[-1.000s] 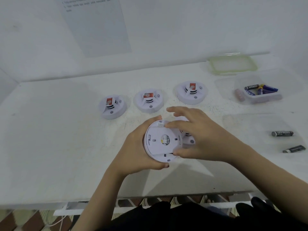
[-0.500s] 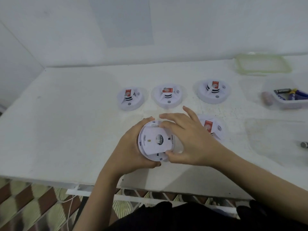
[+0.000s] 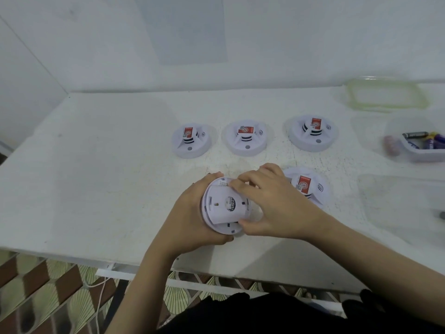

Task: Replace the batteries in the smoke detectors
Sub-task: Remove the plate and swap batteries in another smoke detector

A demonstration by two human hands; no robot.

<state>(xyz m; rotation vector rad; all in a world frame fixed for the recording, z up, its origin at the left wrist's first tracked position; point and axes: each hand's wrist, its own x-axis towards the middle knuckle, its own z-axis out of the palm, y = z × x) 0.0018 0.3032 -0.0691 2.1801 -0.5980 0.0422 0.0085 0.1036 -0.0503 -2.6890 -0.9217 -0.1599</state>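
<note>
Both hands, left hand (image 3: 192,213) and right hand (image 3: 272,206), clasp one smoke detector (image 3: 225,206) back-up near the desk's (image 3: 96,177) front edge; four detectors (image 3: 245,138) probably await batteries (image 3: 423,141) at the right edge.

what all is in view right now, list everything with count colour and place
round white plastic smoke detectors: four on the table, red labels up; three in a back row, one beside the right hand
held white smoke detector: one, back facing up, between both hands
clear plastic tub: one, far right, holding dark and purple batteries
green-rimmed clear lid: one, back right
white table: one, speckled
grey sheet on wall: one, back
left hand: cups the detector's left side
right hand: fingers on its back plate
</note>
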